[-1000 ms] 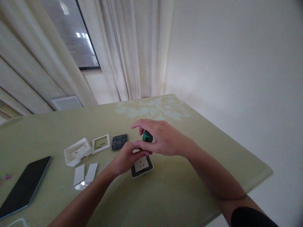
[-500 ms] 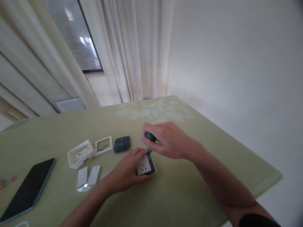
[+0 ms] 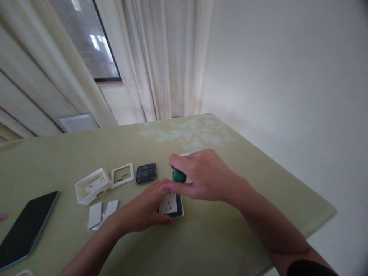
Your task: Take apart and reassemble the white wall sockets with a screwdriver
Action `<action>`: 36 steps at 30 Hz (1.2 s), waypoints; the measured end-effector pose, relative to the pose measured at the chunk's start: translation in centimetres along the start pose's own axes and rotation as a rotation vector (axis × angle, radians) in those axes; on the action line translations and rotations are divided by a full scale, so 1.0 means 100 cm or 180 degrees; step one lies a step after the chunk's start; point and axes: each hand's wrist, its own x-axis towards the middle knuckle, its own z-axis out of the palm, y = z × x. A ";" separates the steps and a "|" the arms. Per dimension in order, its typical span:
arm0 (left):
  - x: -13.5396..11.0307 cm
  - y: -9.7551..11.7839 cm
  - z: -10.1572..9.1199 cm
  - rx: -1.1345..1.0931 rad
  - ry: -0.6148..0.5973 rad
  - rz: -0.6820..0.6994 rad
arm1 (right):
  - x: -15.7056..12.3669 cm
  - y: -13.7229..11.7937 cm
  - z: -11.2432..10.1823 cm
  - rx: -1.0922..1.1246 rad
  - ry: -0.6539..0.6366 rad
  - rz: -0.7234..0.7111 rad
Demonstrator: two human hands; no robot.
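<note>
My left hand (image 3: 148,207) is closed round a wall socket (image 3: 169,206) with a white slotted face and a dark surround, pressing it against the table. In my right hand (image 3: 205,174) is a screwdriver, its green handle (image 3: 179,176) gripped between thumb and fingers above the socket's far right side. The screwdriver's tip is hidden behind my right thumb. Just left of my hands lie a dark plastic backing plate (image 3: 146,173) and a white frame (image 3: 112,180) with small screws inside its outline.
A white mounting box (image 3: 78,193) stands beside the frame. Two white cover plates (image 3: 94,215) lie nearer me, partly on clear plastic. A dark tablet (image 3: 28,228) is at the left. The green-covered table (image 3: 230,230) meets a wall on the right; curtains hang behind.
My right hand has tipped the screwdriver handle toward me and lowered it slightly. The socket has turned a little in my left hand. The whole view has shifted slightly.
</note>
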 end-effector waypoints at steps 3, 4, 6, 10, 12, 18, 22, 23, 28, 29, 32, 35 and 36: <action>0.004 0.006 0.000 -0.0133 0.0379 -0.0015 | 0.001 -0.001 0.001 0.0047 0.0055 -0.0037; 0.006 0.008 0.000 -0.0269 0.0509 -0.0020 | 0.001 -0.001 0.002 0.0115 0.0083 -0.0111; 0.010 0.010 0.003 -0.0539 0.0691 -0.0014 | 0.002 -0.001 0.002 0.0172 0.0118 -0.0151; 0.017 0.010 0.012 -0.0800 0.0925 0.0011 | 0.003 -0.001 0.006 0.0116 0.0054 0.0174; 0.019 0.008 0.014 -0.0918 0.1032 -0.0045 | 0.004 0.000 0.008 0.0168 -0.0003 0.0274; 0.006 0.000 -0.008 -0.0490 0.0547 -0.0303 | 0.000 0.001 0.003 0.0319 0.0288 0.0230; -0.009 -0.009 -0.023 -0.0001 -0.0236 -0.0353 | 0.004 0.000 0.006 0.0658 0.0784 0.0176; -0.011 -0.011 -0.023 0.0018 -0.0306 -0.0314 | 0.007 -0.001 0.011 0.0750 0.0781 0.0124; -0.009 -0.014 -0.017 -0.0037 -0.0155 -0.0091 | 0.022 -0.009 0.038 0.0859 0.0391 -0.0011; -0.009 -0.013 -0.017 -0.0062 -0.0139 -0.0072 | 0.023 -0.010 0.040 0.0826 0.0357 0.0001; -0.008 -0.011 -0.018 -0.0103 -0.0152 -0.0129 | 0.025 -0.013 0.040 0.0833 0.0256 0.0057; -0.009 -0.010 -0.019 -0.0073 -0.0204 -0.0163 | 0.023 -0.013 0.033 0.1071 0.0051 -0.0112; -0.009 -0.010 -0.018 -0.0041 -0.0161 -0.0120 | 0.022 -0.013 0.030 0.1116 0.0006 -0.0203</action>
